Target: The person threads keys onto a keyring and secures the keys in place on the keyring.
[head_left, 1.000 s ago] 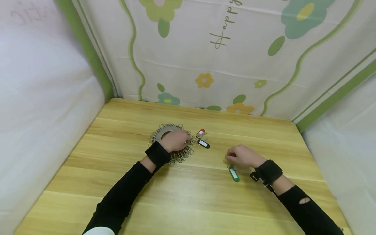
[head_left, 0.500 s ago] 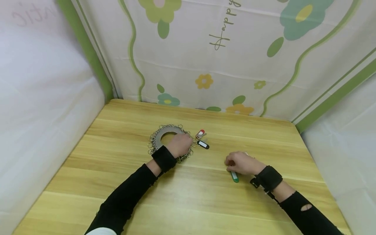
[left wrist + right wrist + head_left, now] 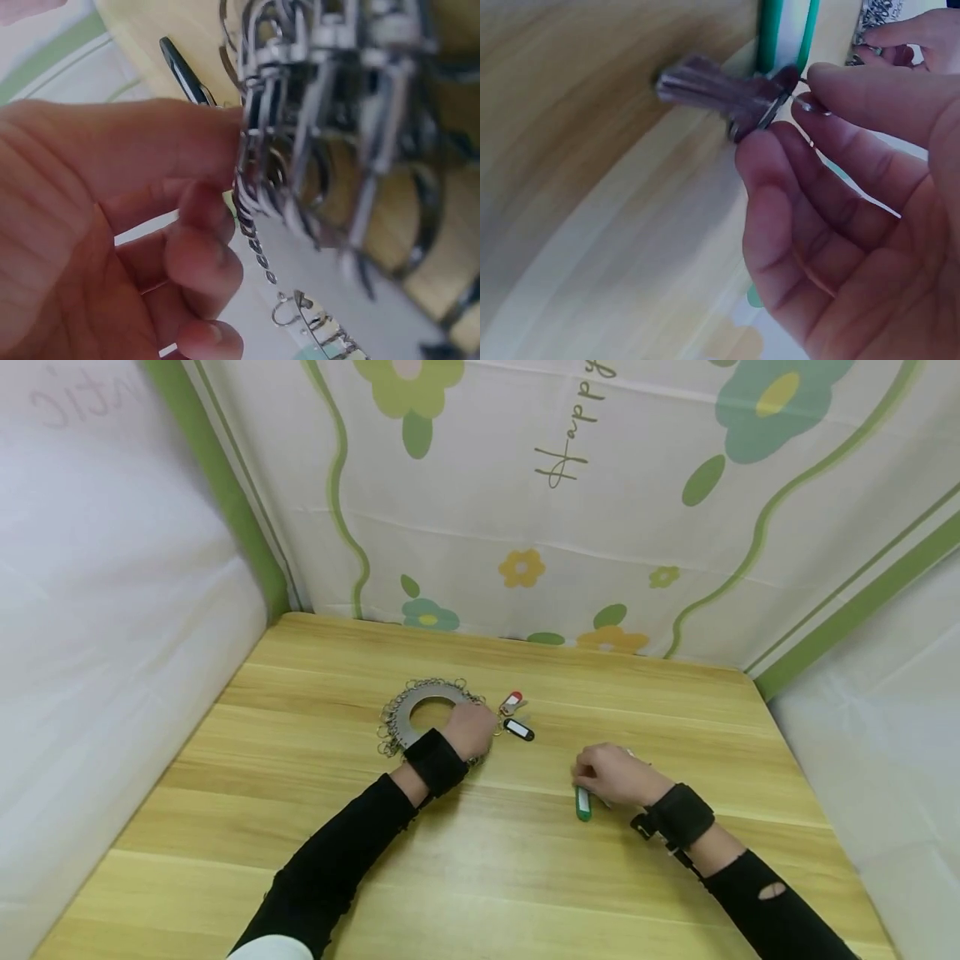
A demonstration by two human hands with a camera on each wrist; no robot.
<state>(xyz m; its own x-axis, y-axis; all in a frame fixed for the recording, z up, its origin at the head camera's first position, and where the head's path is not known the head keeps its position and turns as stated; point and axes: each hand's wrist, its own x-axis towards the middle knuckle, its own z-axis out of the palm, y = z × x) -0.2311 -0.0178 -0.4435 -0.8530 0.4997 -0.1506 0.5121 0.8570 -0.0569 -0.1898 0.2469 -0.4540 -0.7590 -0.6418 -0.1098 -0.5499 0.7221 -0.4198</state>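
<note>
A flat grey metal ring [image 3: 406, 714], edged with many small snap hooks [image 3: 300, 112], lies on the table. My left hand [image 3: 471, 729] covers its right edge. In the left wrist view the thumb and index finger pinch at the hooks; exactly which hook is hidden. Just right of it lie a key with a red tag [image 3: 512, 701] and a key with a black tag [image 3: 519, 729]. My right hand [image 3: 618, 777] pinches a key [image 3: 720, 94] by its head and small wire ring, with the green key tag [image 3: 583, 805] hanging from it.
The wooden table [image 3: 465, 868] carries the ring and keys. White cloth walls stand at left and right, and a flowered curtain [image 3: 465, 527] rises at the table's back edge.
My right hand has come down onto the green-tagged key and pinches it; the tag has swung slightly left. My left hand has shifted right along the metal ring's edge.
</note>
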